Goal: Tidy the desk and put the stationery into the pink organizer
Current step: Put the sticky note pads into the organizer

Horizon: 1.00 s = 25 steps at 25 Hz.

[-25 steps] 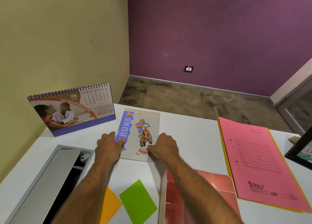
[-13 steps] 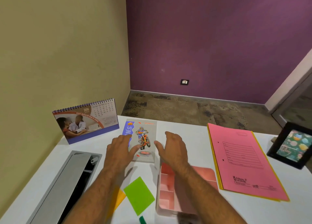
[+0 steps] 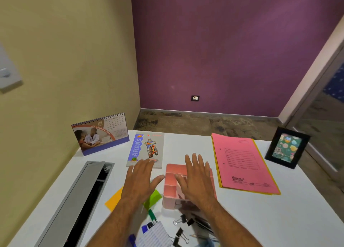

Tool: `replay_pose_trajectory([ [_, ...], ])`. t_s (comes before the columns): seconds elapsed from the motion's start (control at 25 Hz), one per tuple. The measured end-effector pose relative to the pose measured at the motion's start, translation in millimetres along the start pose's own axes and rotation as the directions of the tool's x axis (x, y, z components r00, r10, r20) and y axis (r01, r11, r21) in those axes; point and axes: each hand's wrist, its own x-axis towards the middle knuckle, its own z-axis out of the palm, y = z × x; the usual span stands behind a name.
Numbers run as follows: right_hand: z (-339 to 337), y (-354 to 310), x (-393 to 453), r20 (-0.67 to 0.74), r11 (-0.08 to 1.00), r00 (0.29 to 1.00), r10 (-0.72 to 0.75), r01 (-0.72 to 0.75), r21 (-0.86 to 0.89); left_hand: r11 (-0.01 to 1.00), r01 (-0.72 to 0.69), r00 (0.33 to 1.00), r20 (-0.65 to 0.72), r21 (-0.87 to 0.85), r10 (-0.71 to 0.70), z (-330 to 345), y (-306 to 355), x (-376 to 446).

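The pink organizer point(image 3: 173, 179) with several compartments sits in the middle of the white desk point(image 3: 279, 218). My right hand point(image 3: 197, 179) hovers flat over it, fingers spread, holding nothing. My left hand point(image 3: 141, 179) is open just left of the organizer, over a green sticky note point(image 3: 154, 198) and an orange sticky note point(image 3: 114, 200). A motorbike notebook point(image 3: 147, 148) lies beyond my left hand. Near the front edge lie black binder clips point(image 3: 183, 221), a green marker point(image 3: 152, 214), blue pens point(image 3: 146, 228), a lined notepad point(image 3: 155, 235) and dark pens point(image 3: 202, 222).
A desk calendar point(image 3: 100, 133) stands at the back left. A pink file folder point(image 3: 242, 163) lies on the right with a black photo frame point(image 3: 285, 147) behind it. A grey cable tray with its lid open point(image 3: 78, 202) runs along the left side.
Both hands let go of the notebook and pulled back toward me, opening; my right hand now hovers over the organizer. The view tilted, revealing clips and pens at the front.
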Motion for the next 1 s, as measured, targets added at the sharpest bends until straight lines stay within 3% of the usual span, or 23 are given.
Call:
replay_pose_trajectory([
  [0.4,2,31,-117,0.056,0.998,0.997,0.043,-0.041,-0.046,0.999,0.049,0.994,0.093,0.006,-0.049,21,23,-114],
  [0.6,14,43,-165,0.111,0.995,0.991,0.078,-0.071,-0.064,0.994,0.106,0.966,0.234,0.021,-0.108,31,26,-155],
  [0.76,19,40,-181,0.158,0.995,0.983,0.098,-0.092,-0.044,0.987,0.159,0.957,0.238,0.04,-0.164,69,5,-168],
  [0.88,21,39,-183,0.16,0.995,0.982,0.102,-0.1,-0.025,0.987,0.143,0.974,0.167,0.079,-0.154,63,10,-170],
  [1.0,23,39,-181,0.128,0.995,0.987,0.093,-0.095,0.005,0.988,0.142,0.967,0.207,0.058,-0.151,60,17,-169],
])
